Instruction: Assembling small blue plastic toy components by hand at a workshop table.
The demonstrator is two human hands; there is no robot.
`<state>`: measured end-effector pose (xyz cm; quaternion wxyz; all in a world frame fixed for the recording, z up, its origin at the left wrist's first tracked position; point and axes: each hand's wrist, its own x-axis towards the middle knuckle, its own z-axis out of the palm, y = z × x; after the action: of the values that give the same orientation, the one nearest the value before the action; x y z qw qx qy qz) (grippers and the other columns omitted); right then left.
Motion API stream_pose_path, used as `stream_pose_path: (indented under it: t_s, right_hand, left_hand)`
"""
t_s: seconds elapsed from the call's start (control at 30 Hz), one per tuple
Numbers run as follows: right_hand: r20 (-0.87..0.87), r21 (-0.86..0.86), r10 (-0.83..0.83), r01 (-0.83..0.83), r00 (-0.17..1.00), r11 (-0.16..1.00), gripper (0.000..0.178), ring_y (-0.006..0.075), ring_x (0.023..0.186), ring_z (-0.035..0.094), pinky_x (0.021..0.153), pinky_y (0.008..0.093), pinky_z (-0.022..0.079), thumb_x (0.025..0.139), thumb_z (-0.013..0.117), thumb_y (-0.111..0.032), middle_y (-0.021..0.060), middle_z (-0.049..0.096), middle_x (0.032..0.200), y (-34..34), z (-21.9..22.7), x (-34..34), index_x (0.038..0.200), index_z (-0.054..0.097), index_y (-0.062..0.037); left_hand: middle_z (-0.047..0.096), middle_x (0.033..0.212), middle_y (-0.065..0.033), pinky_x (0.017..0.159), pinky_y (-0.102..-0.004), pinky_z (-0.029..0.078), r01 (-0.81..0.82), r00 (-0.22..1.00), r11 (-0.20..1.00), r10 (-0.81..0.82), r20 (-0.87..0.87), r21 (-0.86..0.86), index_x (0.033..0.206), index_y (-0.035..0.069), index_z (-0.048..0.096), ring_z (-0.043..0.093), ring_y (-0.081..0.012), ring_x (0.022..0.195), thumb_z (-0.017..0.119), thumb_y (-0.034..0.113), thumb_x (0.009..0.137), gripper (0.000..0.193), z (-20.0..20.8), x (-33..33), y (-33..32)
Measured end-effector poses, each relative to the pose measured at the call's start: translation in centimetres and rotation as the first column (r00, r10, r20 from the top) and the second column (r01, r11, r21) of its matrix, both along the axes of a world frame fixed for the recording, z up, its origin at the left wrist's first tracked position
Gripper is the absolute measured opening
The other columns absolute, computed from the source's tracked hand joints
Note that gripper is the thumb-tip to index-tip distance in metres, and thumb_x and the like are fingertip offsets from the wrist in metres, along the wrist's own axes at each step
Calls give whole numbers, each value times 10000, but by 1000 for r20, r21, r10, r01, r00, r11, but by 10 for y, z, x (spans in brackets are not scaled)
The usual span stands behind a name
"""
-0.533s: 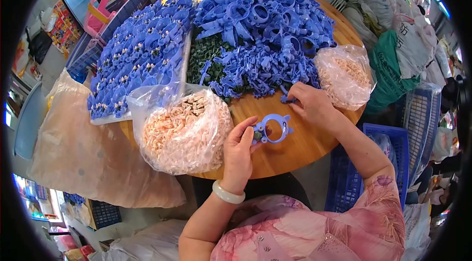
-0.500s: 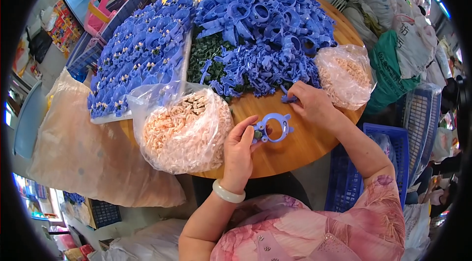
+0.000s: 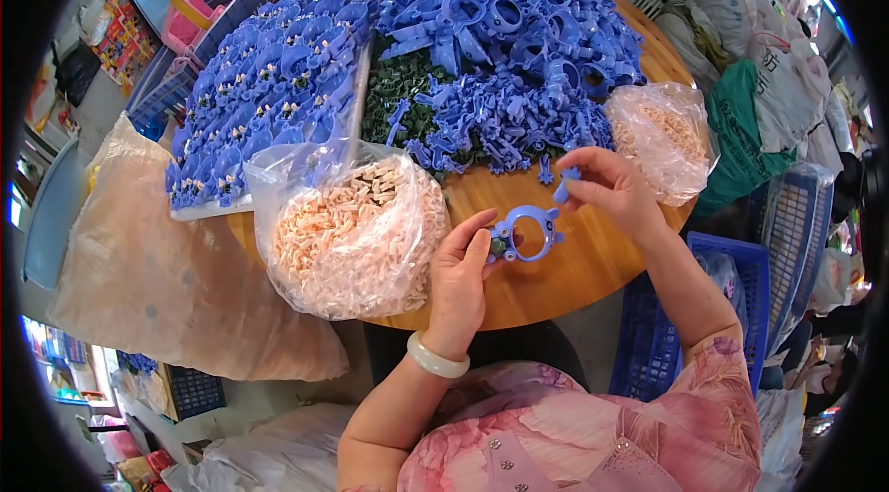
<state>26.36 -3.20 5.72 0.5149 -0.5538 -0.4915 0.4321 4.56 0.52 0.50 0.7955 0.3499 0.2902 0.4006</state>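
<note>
— Ring piece [image 3: 528, 233], blue plastic, above the bench [image 3: 574, 274] near its front edge. Who has it?
— The left hand [image 3: 460, 277]; its fingers are closed on the ring's left side.
— And the right hand [image 3: 607, 188]?
— Its fingers pinch a small blue part [image 3: 566, 184] just above the ring, apart from it.
— Around them?
— A clear bag of pale pink bits [image 3: 356, 233] just left, a smaller such bag [image 3: 659, 142] to the right, a heap of blue parts [image 3: 505, 38] behind, a tray of assembled blue pieces [image 3: 264, 94] far left.
</note>
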Motion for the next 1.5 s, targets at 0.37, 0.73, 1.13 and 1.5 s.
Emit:
stream_pose_path:
  t_s: [0.37, 0.73, 1.13, 1.5]
  right_hand:
    - [407, 243, 164, -279, 899, 929, 213, 147, 864, 558, 775, 293, 439, 749, 705, -25, -1, 651, 904, 2, 4, -29, 948, 693, -102]
    - [549, 247, 140, -320, 824, 915, 240, 174, 860, 571, 791, 304, 435, 711, 719, -26, -5, 647, 852, 4, 3, -29, 933, 699, -116]
    - [519, 111, 132, -220, 844, 969, 118, 182, 821, 547, 754, 303, 408, 779, 686, -89, 19, 634, 842, 3, 9, -39, 896, 669, -85]
    - [699, 269, 41, -315, 714, 910, 152, 213, 863, 549, 767, 339, 411, 751, 705, -120, 15, 605, 877, 10, 7, -39, 892, 651, -116]
  left_hand:
    - [623, 1038, -74, 755, -268, 530, -20, 999, 994, 25, -47, 108, 1198, 9, 543, 626, -134, 907, 472, 142, 970, 273, -10, 2, 0]
    - [604, 1010, -9, 748, -193, 450, -58, 995, 986, 70, -72, 158, 1176, 0, 579, 540, -52, 861, 506, 72, 943, 255, -5, 4, -5]
    - [615, 1017, -39, 768, -228, 507, -45, 990, 965, 77, -114, 257, 1212, 16, 549, 590, -95, 901, 476, 98, 959, 275, -13, 4, -5]
    - [626, 1002, -49, 751, -218, 505, 1, 990, 982, 26, -136, 188, 1195, 3, 554, 619, -111, 888, 473, 98, 960, 266, -13, 5, -1]
